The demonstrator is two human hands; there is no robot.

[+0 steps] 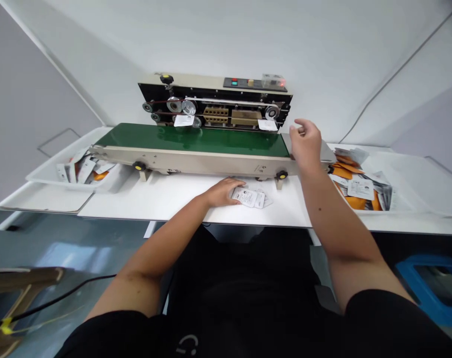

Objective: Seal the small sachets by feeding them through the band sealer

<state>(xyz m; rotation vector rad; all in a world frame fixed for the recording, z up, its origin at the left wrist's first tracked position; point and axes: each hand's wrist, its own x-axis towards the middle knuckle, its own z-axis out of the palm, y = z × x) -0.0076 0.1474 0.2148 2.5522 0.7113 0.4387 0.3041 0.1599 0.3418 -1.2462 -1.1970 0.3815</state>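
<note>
A black shirt [226, 298] is filling the foreground, with a brown frame [43, 275] standing at left on the glossy grey-blue floor [77, 256] and a blue-rimmed object [415, 278] sitting at lower right. A white table [166, 194] is running across below a pale wall [211, 40]. At its left a translucent tray [117, 181] is holding white, grey and orange packets; along the middle a continuous band sealer [214, 92] is standing behind its green conveyor belt [211, 139], with two white packets [184, 121] showing along its face; at its right another shallow tray [408, 179] is holding a similar heap. The left hand [221, 192] is gripping a small bunch of printed packets [246, 197] between the sealer and the table's front edge, where a white strip is leaving room. The right hand [308, 141] is hovering by the belt's right end, its fingers curling; whether they are holding anything, I cannot tell.
</note>
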